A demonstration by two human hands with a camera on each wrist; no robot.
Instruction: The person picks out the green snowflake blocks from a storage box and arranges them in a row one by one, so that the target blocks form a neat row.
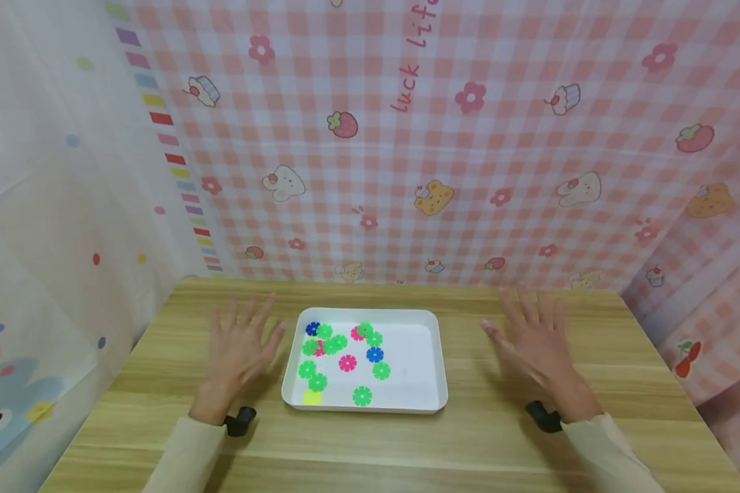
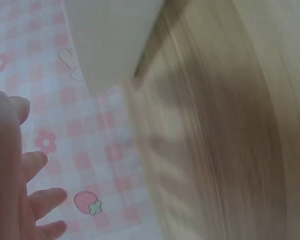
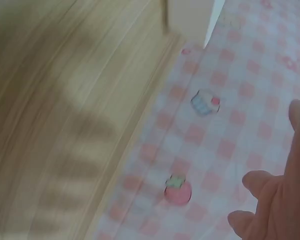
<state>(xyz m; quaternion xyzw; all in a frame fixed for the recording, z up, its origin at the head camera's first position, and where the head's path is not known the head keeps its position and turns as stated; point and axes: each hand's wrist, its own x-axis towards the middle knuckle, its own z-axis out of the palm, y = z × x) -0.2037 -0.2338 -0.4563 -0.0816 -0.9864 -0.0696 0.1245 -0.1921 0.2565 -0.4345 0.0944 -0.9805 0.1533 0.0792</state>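
Note:
A white tray (image 1: 407, 383) lies on the wooden table, holding several flower-shaped plastic discs. Most are green, such as the green disc (image 1: 362, 396) near its front edge. Among them are a pink disc (image 1: 347, 363), a blue disc (image 1: 375, 355), a dark blue disc (image 1: 312, 329) and a yellow disc (image 1: 312, 398). Left of the tray, my left hand (image 1: 239, 349) is spread over the table with nothing in it. My right hand (image 1: 533, 342) is to the right of the tray, fingers spread and holding nothing. Both wrist views show the tray's side wall at the top.
The wooden table (image 1: 382, 448) ends at a pink checked cloth (image 1: 407, 157) hanging behind it. A white patterned cloth (image 1: 49, 205) hangs on the left. On each wrist sits a black band, the left band (image 1: 240, 421) and the right band (image 1: 543, 416).

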